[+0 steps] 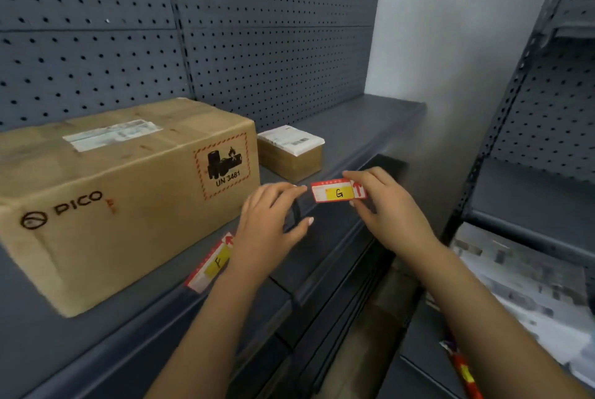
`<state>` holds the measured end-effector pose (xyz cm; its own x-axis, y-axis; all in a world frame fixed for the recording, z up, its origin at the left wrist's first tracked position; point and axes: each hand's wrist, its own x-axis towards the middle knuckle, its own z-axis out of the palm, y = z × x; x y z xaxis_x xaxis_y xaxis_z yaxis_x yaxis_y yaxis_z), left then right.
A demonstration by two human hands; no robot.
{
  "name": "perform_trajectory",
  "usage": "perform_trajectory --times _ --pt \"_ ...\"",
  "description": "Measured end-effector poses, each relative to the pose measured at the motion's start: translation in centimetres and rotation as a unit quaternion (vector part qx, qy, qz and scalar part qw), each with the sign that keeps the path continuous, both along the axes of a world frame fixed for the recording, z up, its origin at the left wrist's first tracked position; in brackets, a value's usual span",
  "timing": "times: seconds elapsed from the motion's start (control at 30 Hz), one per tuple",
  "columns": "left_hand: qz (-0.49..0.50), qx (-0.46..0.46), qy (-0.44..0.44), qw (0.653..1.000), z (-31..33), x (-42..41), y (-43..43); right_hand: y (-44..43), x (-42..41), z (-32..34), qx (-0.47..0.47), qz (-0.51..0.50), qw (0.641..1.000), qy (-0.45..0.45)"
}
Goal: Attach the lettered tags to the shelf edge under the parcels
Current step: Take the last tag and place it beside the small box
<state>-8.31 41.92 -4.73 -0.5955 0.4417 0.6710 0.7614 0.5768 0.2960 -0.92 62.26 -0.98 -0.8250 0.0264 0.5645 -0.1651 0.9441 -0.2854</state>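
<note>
A red and white tag with a yellow patch marked G (336, 193) is held in front of the dark shelf edge (325, 273), just below a small brown parcel (289, 153). My right hand (383, 202) pinches its right end. My left hand (273, 221) touches its left end with the fingertips. A second tag marked F (212, 263) sits on the shelf edge under a large PICO cardboard box (122, 199), partly hidden by my left wrist.
A grey pegboard wall (193, 28) backs the shelf. Another grey shelving unit (547, 141) stands to the right, with blurred white papers (521, 282) and a red and yellow strip (463, 369) on its lower shelf. A white pillar (450, 44) rises behind.
</note>
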Motion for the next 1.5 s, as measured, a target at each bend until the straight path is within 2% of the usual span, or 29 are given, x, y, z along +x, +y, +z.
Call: perform_trajectory --times 0.17,0.4,0.57,0.8,1.0,1.5 --pt "0.079 -0.021 0.031 0.996 0.0 -4.4 4.7 5.4 -7.7 0.9 -0.049 0.076 0.995 -0.045" --pt "0.133 -0.017 0.061 0.989 -3.3 -5.8 8.8 10.4 -13.9 -0.2 -0.055 0.157 0.981 -0.105" --pt "0.187 -0.042 0.076 0.979 -5.2 -5.9 10.1 12.1 -16.2 -2.4 -0.049 0.206 0.972 -0.100" --pt "0.233 -0.089 0.143 0.958 -6.9 -6.8 10.1 12.7 -17.8 -3.0 -0.071 0.250 0.964 -0.064" --pt "0.240 -0.112 0.193 0.945 -7.6 -7.4 10.0 12.8 -18.9 -2.5 -0.041 0.264 0.962 -0.048" --pt "0.233 -0.116 0.207 0.943 -7.9 -7.5 9.8 11.9 -19.6 -3.7 0.032 0.304 0.952 -0.034"
